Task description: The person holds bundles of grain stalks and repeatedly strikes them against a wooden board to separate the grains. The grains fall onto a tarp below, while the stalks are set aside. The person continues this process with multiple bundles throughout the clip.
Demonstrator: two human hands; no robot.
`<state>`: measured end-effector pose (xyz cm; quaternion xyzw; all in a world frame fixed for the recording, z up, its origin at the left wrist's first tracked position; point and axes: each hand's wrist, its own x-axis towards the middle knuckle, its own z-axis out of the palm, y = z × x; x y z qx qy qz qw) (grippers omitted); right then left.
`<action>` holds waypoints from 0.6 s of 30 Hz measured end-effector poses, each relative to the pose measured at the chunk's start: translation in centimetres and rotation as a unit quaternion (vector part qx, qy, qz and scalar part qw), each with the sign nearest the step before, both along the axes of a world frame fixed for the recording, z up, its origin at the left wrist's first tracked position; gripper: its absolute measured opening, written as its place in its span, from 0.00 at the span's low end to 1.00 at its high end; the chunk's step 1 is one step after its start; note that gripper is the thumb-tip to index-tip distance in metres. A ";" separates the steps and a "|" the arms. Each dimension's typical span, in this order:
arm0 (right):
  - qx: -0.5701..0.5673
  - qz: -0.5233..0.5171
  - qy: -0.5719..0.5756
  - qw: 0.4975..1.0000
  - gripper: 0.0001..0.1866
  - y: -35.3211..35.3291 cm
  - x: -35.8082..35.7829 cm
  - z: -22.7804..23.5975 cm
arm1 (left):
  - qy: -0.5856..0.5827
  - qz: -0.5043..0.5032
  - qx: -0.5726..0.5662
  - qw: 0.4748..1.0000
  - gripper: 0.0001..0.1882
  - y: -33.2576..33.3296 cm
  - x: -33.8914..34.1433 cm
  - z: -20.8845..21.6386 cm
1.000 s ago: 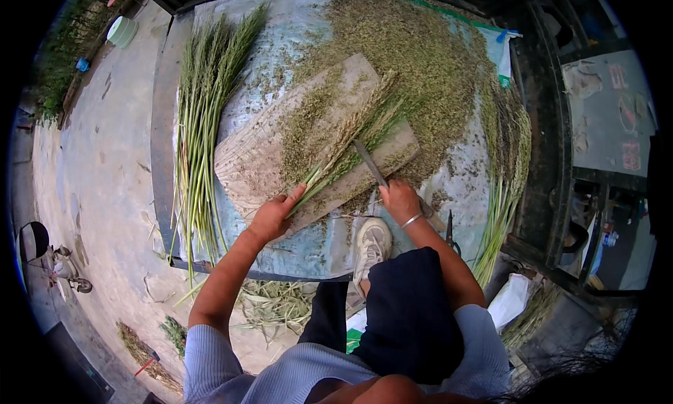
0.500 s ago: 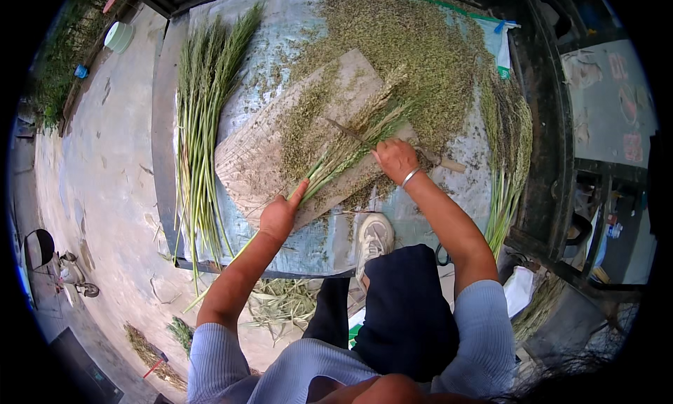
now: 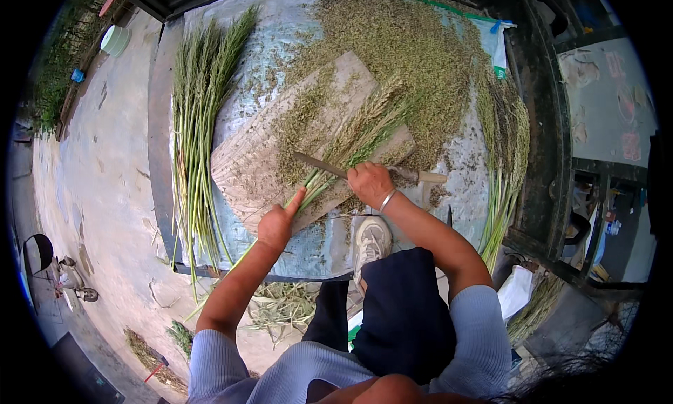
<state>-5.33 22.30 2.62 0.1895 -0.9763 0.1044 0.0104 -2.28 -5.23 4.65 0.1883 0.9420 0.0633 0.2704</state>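
My left hand (image 3: 275, 225) is closed round the stems of a small bunch of green seed-headed stalks (image 3: 369, 128), its index finger stretched along them. The seed heads lie across a slanted wooden board (image 3: 256, 141), pointing away to the right. My right hand (image 3: 371, 184) grips a sickle (image 3: 315, 163) near the base of its dark blade, which crosses over the stems. Its wooden handle (image 3: 431, 177) sticks out to the right of that hand. My shoe (image 3: 372, 241) presses on the near edge of the board or the sheet beside it; which one I cannot tell.
Loose seeds (image 3: 413, 46) are heaped behind and over the board on a pale blue sheet (image 3: 308, 253). A larger bundle of green stalks (image 3: 200, 130) lies at the left. Stripped-looking stalks (image 3: 501, 172) lie at the right, beside a dark frame (image 3: 543, 123). Cut leaves (image 3: 284, 306) litter the ground below.
My right hand and the sickle have moved nearer and to the left, from the seed heads down to the stems. My left hand keeps its hold, shifted only slightly.
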 end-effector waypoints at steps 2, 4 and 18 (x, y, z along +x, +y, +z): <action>0.068 -0.057 -0.016 0.996 0.05 4.9 -3.1 -1.1 | 0.002 0.001 0.007 1.000 0.42 0.3 -0.1 0.5; 0.137 -0.096 -0.013 0.986 0.05 10.2 -5.6 -0.3 | 0.005 -0.001 0.014 1.000 0.41 1.1 -0.8 1.2; 0.123 -0.111 -0.008 0.986 0.08 11.3 -5.2 -1.5 | 0.022 0.018 0.036 0.999 0.40 -0.1 0.6 -0.2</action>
